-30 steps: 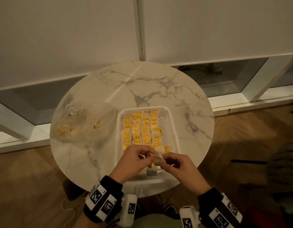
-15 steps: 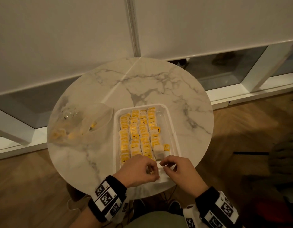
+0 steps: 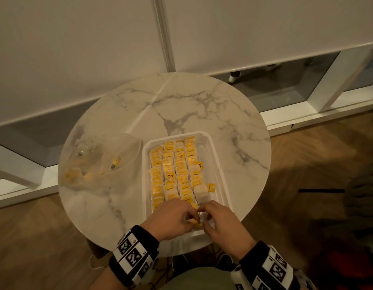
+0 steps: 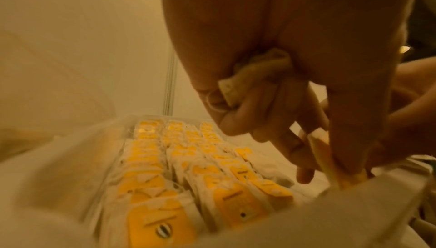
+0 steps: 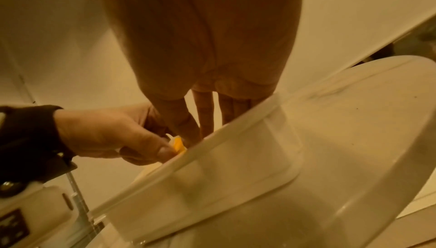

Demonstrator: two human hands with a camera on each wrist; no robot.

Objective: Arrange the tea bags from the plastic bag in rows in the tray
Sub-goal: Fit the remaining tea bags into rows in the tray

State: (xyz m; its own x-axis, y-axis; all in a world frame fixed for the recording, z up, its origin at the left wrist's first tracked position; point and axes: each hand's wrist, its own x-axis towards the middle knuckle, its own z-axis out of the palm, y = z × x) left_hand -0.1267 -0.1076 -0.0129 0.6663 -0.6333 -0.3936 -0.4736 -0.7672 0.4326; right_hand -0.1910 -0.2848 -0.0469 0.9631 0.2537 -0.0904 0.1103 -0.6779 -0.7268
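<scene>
A clear plastic tray point(image 3: 220, 164) on the round marble table point(image 3: 181, 105) holds rows of tea bags point(image 3: 173, 170) with yellow tags. Both my hands meet at its near end. My left hand point(image 3: 190, 216) pinches a yellow-tagged tea bag point(image 5: 178, 144) between thumb and fingers, low inside the tray. A spare crumpled tea bag point(image 4: 257, 71) sits tucked in its palm. My right hand point(image 3: 202, 214) reaches down over the near rim, its fingertips point(image 5: 188, 130) on the same tea bag. The plastic bag point(image 3: 101, 164) lies left of the tray with a few tea bags inside.
A strip along the tray's right side shows bare floor, with one loose yellow tag point(image 3: 211, 187) lying there. The table's near edge is just behind my wrists. A white wall and low window frames stand beyond the table, with wooden floor around it.
Both hands have come down and toward me with the tea bag, from above the last rows into the tray's near end. The head view has tilted slightly.
</scene>
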